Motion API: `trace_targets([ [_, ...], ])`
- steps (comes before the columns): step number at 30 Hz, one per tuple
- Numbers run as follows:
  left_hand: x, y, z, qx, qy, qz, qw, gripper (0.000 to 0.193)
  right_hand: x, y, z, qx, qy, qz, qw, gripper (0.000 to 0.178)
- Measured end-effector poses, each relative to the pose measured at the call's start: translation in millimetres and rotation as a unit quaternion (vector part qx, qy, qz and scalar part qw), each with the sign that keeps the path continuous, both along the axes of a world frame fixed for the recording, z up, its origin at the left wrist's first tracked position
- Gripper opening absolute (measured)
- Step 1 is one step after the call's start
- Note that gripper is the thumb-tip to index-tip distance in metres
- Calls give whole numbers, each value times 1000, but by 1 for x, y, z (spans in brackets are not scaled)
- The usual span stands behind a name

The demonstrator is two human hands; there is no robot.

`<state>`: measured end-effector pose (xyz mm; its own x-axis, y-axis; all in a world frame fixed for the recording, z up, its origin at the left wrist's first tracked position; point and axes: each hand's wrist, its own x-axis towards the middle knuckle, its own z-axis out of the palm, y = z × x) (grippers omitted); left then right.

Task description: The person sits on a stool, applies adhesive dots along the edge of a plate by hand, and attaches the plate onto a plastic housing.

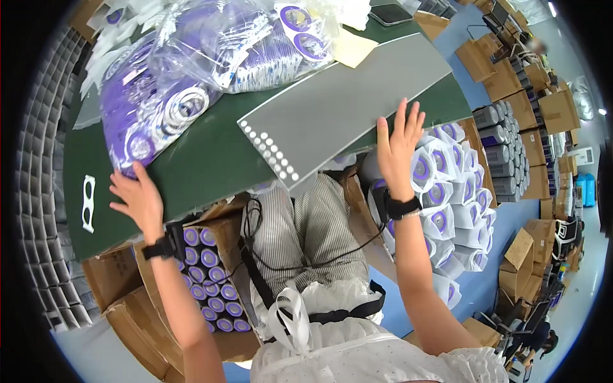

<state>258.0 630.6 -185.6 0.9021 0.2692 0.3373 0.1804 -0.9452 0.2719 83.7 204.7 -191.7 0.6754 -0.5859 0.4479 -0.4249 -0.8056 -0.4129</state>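
Note:
My left hand [139, 199] lies on the green table [191, 167] with its fingers spread, the fingertips next to the lower end of a clear bag of purple and white parts [150, 105]. Fingers apart, my right hand [400, 143] is by the near edge of a long grey sheet [345, 96]; whether it touches the sheet I cannot tell. Neither hand holds anything. Several round white stickers [271, 150] sit in rows at the sheet's left end. A flat white piece with two holes [88, 204] lies at the table's left.
A yellow paper [353, 48] and a phone [391, 14] lie at the table's back. Below on the left, an open carton [231, 255] holds purple-ended cylinders. White-wrapped cylinders [447, 191] are stacked at the right. A black cable [319, 258] crosses my lap.

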Motion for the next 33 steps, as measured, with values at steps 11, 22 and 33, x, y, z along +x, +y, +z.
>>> trace_targets([
  [11,-1,-4,3,-48,-21,-27,998,78,-2,-9,-11,-35,-39,-6,999,61],
  [22,11,-3,-8,-26,-46,-14,999,78,3,-14,-6,-20,31,-21,999,67],
  [33,4,-10,-5,8,-74,4,997,74,1,-17,1,45,76,-24,996,78],
])
